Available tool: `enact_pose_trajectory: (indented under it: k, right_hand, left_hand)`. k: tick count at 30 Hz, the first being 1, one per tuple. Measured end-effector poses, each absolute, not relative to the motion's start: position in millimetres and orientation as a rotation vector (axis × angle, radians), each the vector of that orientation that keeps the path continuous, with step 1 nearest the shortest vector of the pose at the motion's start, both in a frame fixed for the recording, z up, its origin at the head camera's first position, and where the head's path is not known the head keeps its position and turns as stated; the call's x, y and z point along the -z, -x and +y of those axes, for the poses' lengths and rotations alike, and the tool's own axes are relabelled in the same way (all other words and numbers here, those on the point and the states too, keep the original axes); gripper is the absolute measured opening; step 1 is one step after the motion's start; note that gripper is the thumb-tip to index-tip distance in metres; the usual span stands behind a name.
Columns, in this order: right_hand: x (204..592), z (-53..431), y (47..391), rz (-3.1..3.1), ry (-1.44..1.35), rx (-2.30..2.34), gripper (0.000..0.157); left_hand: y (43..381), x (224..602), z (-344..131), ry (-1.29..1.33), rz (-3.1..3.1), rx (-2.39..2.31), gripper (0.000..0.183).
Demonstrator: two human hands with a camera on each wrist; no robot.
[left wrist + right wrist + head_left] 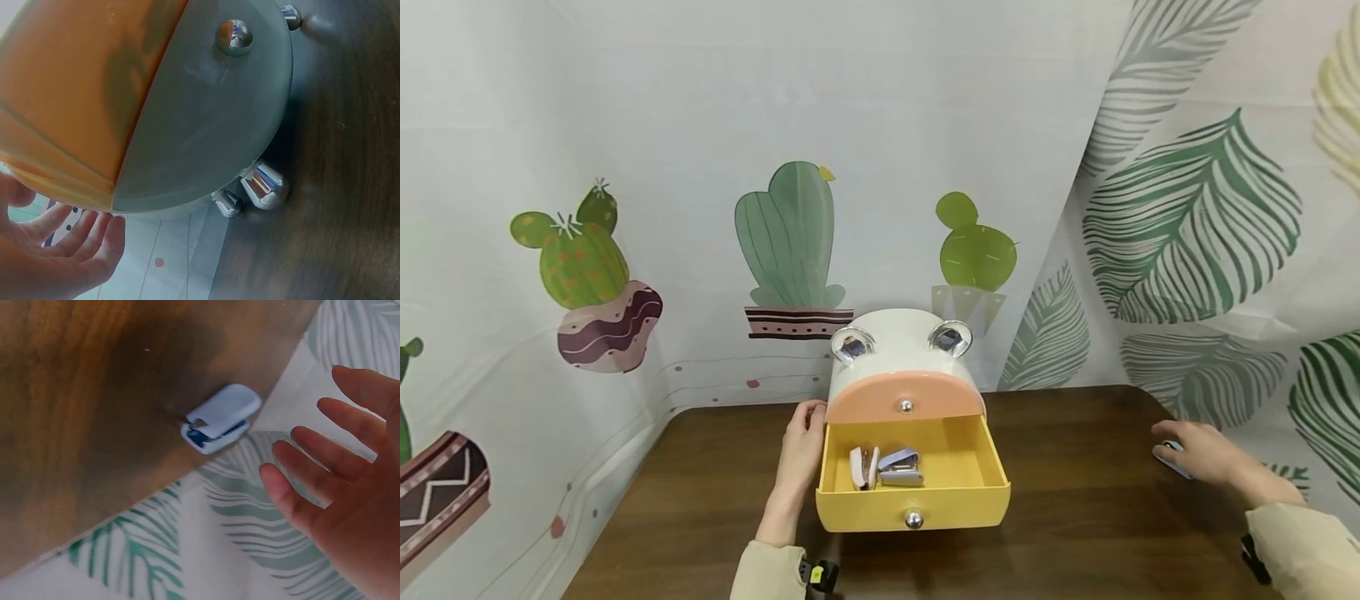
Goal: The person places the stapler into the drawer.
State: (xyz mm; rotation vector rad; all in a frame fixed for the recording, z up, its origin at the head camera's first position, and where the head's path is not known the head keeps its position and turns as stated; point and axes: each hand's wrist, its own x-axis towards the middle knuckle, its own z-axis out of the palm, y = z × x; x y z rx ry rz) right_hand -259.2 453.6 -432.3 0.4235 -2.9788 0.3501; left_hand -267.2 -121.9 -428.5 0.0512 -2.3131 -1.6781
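A white storage box [887, 343] with two round eyes stands on the table, its upper orange drawer [872, 400] closed and its lower yellow drawer [951, 508] pulled out. In the yellow drawer lie a white and pink stapler [858, 468] and a lavender stapler [901, 468]. My left hand [803, 446] is at the box's left side, its fingertips [112, 234] right against the wall with fingers loosely bent. Near the table's right edge sits a light blue stapler [224, 419]. My right hand [1206, 454] hovers beside it, fingers spread and holding nothing.
The dark wooden table [1075, 500] ends at the right close to the blue stapler. A white cloth [662, 108] printed with cacti and leaves hangs behind and around the table. Silver knobs [913, 518] stick out from the drawer fronts.
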Motion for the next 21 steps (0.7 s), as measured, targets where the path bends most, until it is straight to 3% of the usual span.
enact_pose_trajectory:
  k: [14,21]
  right_hand:
    - [461.3,479.8,272.2,-3.062,-0.273,-0.426,0.039]
    - [468.2,484.1,280.6,-3.063,-0.215,-0.461,0.047]
  left_hand:
    - [267.7,428.1,-120.3,-0.046,-2.300,1.694,0.037]
    - [266.7,428.2,-120.9,-0.043,-2.302,1.677,0.038]
